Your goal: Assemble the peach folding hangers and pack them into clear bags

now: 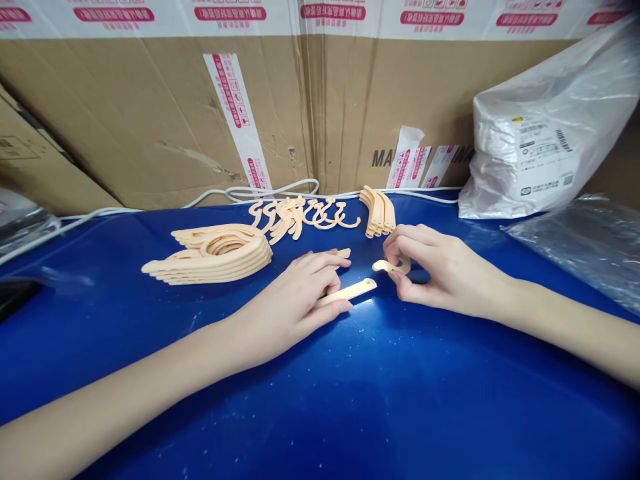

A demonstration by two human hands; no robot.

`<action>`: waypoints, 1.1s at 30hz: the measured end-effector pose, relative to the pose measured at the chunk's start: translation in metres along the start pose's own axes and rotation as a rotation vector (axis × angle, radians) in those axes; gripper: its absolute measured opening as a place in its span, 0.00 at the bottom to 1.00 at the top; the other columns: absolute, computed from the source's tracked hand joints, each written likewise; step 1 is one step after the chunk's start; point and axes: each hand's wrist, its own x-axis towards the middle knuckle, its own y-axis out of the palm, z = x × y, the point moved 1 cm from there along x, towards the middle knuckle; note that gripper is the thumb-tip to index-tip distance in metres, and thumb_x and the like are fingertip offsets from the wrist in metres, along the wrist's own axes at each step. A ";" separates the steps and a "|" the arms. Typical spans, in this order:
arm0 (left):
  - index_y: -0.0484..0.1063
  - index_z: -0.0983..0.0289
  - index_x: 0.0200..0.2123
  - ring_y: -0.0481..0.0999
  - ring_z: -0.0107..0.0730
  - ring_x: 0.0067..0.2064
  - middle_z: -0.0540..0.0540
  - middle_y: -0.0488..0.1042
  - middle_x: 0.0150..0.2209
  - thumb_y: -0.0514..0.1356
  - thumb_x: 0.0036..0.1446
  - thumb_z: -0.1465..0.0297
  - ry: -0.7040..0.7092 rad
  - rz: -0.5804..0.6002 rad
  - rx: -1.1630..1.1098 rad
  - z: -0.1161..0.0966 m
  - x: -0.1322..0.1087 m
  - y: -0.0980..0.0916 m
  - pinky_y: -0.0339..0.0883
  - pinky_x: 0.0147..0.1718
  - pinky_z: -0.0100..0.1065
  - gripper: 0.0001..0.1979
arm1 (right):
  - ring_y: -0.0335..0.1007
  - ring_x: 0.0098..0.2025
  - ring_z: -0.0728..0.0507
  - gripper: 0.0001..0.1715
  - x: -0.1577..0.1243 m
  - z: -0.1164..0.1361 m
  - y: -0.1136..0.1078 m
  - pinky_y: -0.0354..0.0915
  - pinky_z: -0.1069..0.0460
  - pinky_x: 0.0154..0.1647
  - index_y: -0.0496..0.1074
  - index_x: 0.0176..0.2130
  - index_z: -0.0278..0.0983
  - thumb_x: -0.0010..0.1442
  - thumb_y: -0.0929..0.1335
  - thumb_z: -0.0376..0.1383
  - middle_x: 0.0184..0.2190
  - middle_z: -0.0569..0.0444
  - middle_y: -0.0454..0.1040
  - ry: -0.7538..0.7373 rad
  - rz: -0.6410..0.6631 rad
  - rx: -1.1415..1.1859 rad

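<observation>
Hook (383, 265) in tight pinch of right hand (435, 263), strip (356, 291) in grip of left hand (303, 287), blue worktop (380, 400) below.

Pale cream against deep blue
The hooks (289, 212), stacked pieces (240, 264) and strip (356, 289) are plain cream; the tabletop (350, 400) blue with pale specks; the cardboard (165, 107) brown; its white tape (237, 120) printed pinkish-red.
</observation>
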 end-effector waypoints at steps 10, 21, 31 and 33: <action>0.61 0.60 0.31 0.61 0.41 0.65 0.59 0.70 0.56 0.54 0.67 0.64 -0.030 -0.027 -0.056 -0.004 0.000 -0.003 0.63 0.56 0.43 0.11 | 0.69 0.31 0.44 0.14 -0.003 0.002 0.003 0.62 0.51 0.31 0.65 0.37 0.37 0.71 0.57 0.41 0.30 0.51 0.72 0.130 0.044 -0.027; 0.59 0.59 0.33 0.60 0.38 0.66 0.56 0.69 0.55 0.53 0.68 0.64 -0.061 -0.065 -0.136 -0.005 -0.002 -0.004 0.63 0.57 0.39 0.10 | 0.57 0.22 0.51 0.17 -0.001 0.008 0.000 0.53 0.54 0.26 0.65 0.32 0.38 0.71 0.59 0.42 0.22 0.61 0.61 0.224 0.174 0.356; 0.71 0.62 0.38 0.56 0.36 0.67 0.56 0.62 0.61 0.48 0.71 0.67 -0.011 -0.023 -0.056 -0.003 -0.003 -0.003 0.54 0.65 0.39 0.13 | 0.59 0.23 0.50 0.21 -0.001 0.009 0.000 0.52 0.53 0.27 0.68 0.34 0.38 0.71 0.56 0.45 0.23 0.60 0.65 0.275 0.235 0.338; 0.70 0.62 0.41 0.56 0.36 0.67 0.56 0.62 0.61 0.47 0.71 0.66 -0.014 -0.028 -0.051 -0.003 -0.003 -0.003 0.53 0.65 0.40 0.13 | 0.60 0.23 0.50 0.22 -0.001 0.009 0.000 0.52 0.53 0.27 0.69 0.35 0.38 0.71 0.56 0.46 0.23 0.60 0.66 0.275 0.239 0.314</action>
